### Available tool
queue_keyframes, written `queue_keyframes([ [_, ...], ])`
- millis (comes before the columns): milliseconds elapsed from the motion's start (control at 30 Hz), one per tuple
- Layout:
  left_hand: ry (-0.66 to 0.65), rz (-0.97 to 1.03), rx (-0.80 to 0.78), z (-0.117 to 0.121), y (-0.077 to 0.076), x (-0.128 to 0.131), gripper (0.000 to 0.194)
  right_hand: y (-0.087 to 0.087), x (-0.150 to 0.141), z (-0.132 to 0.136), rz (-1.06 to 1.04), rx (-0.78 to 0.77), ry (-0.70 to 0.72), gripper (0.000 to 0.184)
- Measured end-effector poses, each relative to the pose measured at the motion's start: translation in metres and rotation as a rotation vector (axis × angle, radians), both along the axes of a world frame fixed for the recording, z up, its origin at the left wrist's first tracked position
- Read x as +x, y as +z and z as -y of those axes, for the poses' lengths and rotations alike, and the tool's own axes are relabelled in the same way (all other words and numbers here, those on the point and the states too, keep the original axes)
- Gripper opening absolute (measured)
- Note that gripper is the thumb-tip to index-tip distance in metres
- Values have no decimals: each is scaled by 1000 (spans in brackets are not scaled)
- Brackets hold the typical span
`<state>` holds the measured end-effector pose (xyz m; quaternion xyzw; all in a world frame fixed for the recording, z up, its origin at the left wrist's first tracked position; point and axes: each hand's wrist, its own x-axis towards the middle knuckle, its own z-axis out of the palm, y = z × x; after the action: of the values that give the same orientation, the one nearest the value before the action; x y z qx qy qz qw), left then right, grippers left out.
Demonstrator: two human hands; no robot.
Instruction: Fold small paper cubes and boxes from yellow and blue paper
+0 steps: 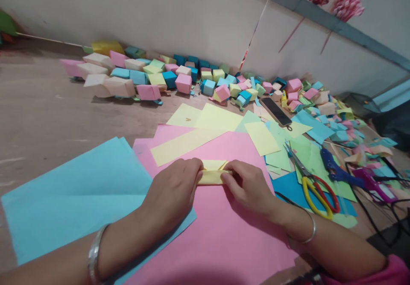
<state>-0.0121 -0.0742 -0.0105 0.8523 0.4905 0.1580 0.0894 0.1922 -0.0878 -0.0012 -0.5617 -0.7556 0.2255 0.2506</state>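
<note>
Between my two hands is a small folded piece of yellow paper [211,177], with flaps creased inward along its upper side. My left hand [174,182] pinches its left end between thumb and fingers. The right end is gripped by my right hand [248,186], thumb in front and fingers behind. Beneath lies a large pink sheet [205,238]. A blue sheet [80,191] lies under my left forearm. Just beyond the folded piece rests a flat yellow strip [182,144].
Scissors [310,182] with red and yellow handles and a blue glue gun [339,167] lie at right, among cords. A phone [275,110] sits behind the paper sheets. Several coloured paper boxes [184,83] line the wall. Flowers [347,3] stand upper right.
</note>
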Motion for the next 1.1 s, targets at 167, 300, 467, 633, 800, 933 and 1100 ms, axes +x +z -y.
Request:
queue_keyframes([
  [167, -8, -26, 81, -5, -2, 1, 17, -6, -6, 0, 56, 52, -61, 14],
  [300, -37, -15, 108, -8, -5, 0, 18, -9, -6, 1, 123, 122, -76, 14],
  [467, -39, -2, 103, -9, -8, -2, 22, -4, 1, 0, 63, 20, -43, 16],
  [633, 0, 54, 44, -9, -8, -3, 25, 1, 6, -5, -107, -78, -61, 11],
  [800, 44, 129, -46, -11, -4, -2, 23, 0, 4, -5, -121, -76, -24, 21],
  [933, 39, 212, -66, -14, -1, -2, 25, -3, 1, -3, 29, -12, -49, 15],
  [1100, -2, 123, 80, -16, 3, -1, 31, -9, 0, 2, 123, 66, -38, 12],
])
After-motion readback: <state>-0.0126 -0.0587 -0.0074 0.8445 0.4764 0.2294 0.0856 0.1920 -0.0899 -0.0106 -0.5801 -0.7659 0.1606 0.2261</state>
